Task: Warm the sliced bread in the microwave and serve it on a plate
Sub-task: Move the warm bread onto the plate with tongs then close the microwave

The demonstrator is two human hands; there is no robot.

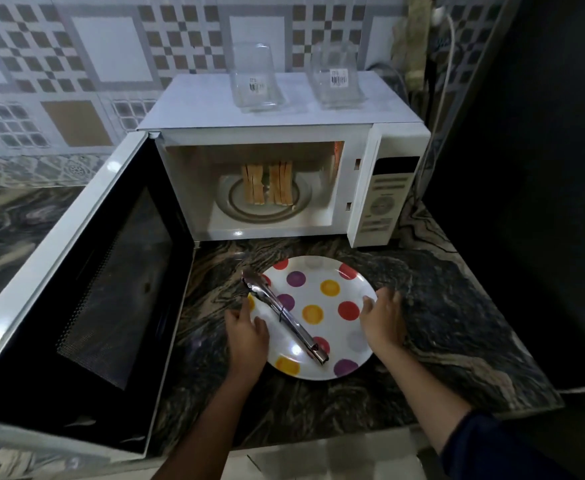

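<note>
Fingers of left hand [247, 336] and right hand [383, 318] pinch one dotted plate [319, 271] (one tongs [286, 315] lies across).

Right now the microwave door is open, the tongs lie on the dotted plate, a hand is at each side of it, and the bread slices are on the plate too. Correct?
Not quite. The head view shows the bread slices standing inside the microwave, not on the dotted plate. The rest holds: door open, tongs on the plate, left hand and right hand at its sides.
</note>
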